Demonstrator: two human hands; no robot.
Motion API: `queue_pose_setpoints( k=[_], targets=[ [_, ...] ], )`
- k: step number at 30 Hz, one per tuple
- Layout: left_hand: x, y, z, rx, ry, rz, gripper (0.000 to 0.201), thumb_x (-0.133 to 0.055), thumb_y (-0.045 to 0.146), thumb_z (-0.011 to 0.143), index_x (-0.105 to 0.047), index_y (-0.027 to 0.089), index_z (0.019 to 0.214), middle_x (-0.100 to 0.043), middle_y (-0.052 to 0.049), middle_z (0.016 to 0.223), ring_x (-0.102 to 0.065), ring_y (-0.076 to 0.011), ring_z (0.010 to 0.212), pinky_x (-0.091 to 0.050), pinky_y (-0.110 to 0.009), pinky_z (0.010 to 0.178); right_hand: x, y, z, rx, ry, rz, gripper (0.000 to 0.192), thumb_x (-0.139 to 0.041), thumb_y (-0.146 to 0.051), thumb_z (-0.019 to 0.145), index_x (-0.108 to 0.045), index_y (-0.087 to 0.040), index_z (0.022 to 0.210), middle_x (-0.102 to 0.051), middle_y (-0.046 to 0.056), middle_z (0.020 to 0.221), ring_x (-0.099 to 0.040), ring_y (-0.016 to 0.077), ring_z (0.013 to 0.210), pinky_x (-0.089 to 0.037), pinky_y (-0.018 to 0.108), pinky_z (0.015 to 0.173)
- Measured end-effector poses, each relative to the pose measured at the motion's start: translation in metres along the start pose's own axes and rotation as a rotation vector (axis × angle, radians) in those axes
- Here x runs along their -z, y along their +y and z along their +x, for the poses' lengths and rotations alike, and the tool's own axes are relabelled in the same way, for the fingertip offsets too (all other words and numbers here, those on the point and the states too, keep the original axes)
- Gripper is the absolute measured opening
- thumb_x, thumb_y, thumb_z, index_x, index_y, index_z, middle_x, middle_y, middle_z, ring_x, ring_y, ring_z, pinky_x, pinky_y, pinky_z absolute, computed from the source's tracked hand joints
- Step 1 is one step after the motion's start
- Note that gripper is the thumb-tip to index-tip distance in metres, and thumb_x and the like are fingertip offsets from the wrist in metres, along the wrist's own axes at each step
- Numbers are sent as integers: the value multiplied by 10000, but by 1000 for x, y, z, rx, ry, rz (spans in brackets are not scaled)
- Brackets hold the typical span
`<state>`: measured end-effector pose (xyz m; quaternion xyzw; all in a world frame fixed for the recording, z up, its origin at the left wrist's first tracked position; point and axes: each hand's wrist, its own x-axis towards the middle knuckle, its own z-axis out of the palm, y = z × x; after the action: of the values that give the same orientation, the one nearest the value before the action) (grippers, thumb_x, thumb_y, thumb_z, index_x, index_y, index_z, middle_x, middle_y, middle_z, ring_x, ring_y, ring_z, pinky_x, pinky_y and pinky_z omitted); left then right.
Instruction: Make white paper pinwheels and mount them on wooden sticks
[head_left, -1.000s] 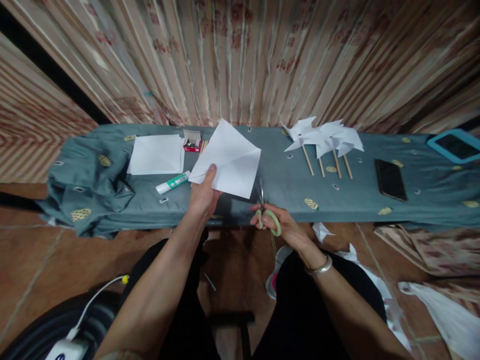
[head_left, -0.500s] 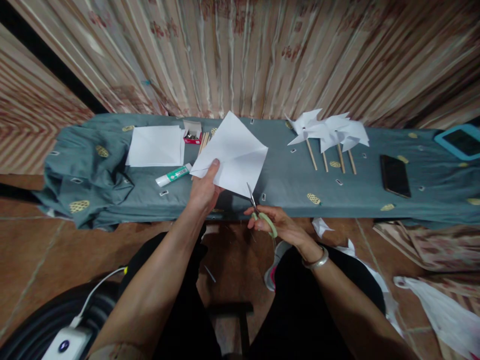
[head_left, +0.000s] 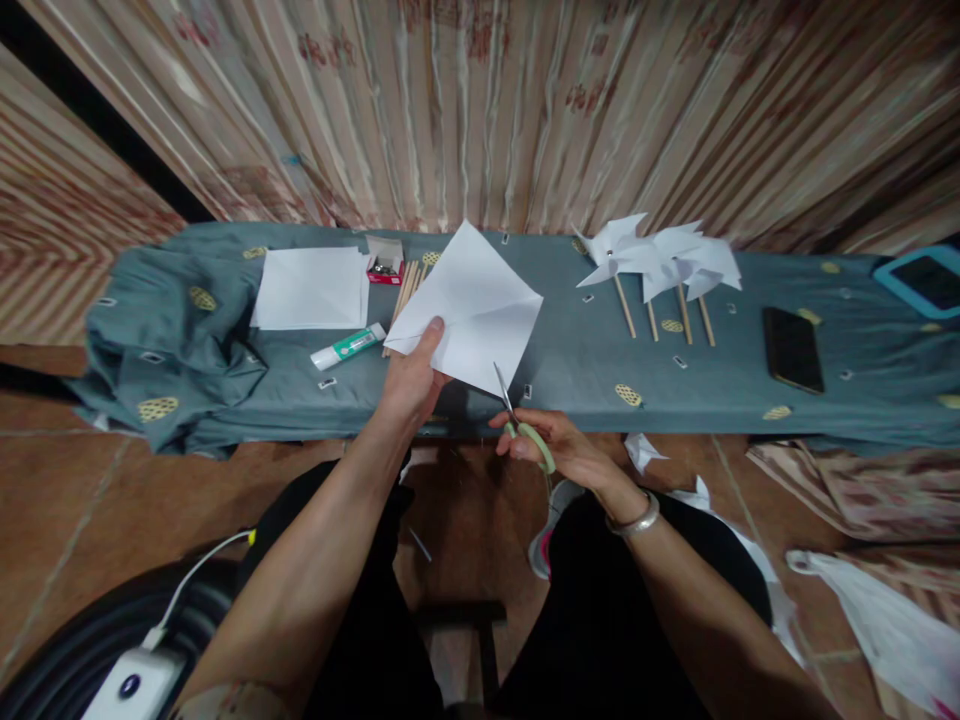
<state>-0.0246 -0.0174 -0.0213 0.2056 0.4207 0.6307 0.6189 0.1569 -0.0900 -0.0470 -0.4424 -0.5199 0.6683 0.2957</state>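
My left hand (head_left: pixel 410 383) pinches the lower left edge of a creased white paper square (head_left: pixel 471 305) and holds it up over the cloth-covered bench (head_left: pixel 570 355). My right hand (head_left: pixel 555 447) grips green-handled scissors (head_left: pixel 519 418); their blades point up toward the paper's bottom corner and almost touch it. Just left of the paper lie a green-and-white glue stick (head_left: pixel 347 347) and a bundle of wooden sticks (head_left: pixel 401 290).
A stack of white paper (head_left: pixel 309 288) and a small red box (head_left: pixel 385 263) sit at the back left. Several paper pinwheels (head_left: pixel 660 262) on sticks lie to the right, then a black phone (head_left: pixel 792 349) and a blue tablet (head_left: pixel 924 279). Paper scraps (head_left: pixel 643 452) litter the floor.
The scissors turned from pointing straight up to leaning left, their tips now at the paper's bottom corner. The paper shifted slightly right in my left hand.
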Motion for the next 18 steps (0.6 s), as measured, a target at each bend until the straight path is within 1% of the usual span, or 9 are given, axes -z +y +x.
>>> queue_pose_setpoints(
  k=[4,8,13,18],
  targets=[
    [1,-1,1,-8,-2,-10,433,-674,196,810,-599,246,1234,-692,-62,1191,-644,-241,1117,-537,-381,924,0,0,0,-6,0,-13,407,-757,-438,727,-690,-160,1016,-641,-4,749,-505,85,620,-405,215,583],
    [1,-1,-1,1,-1,-11,452,-697,198,793,-605,257,1232,-695,-64,1186,-640,-258,1126,-541,-399,921,0,-1,-1,-2,2,-9,407,-761,-448,721,-693,-162,1003,-640,-4,740,-512,87,624,-405,210,576],
    [-1,1,-1,3,12,-1,392,-682,196,805,-632,247,1191,-698,-59,1177,-645,-254,1119,-542,-383,922,-1,-1,0,9,2,23,387,-784,-426,694,-699,-160,962,-627,-21,679,-499,77,579,-417,206,558],
    [0,2,-1,-2,12,-8,381,-669,193,814,-628,231,1191,-698,-61,1180,-649,-243,1109,-540,-378,924,-1,0,1,9,20,19,385,-793,-424,677,-704,-156,939,-619,-27,663,-524,81,586,-418,209,559]
  ],
)
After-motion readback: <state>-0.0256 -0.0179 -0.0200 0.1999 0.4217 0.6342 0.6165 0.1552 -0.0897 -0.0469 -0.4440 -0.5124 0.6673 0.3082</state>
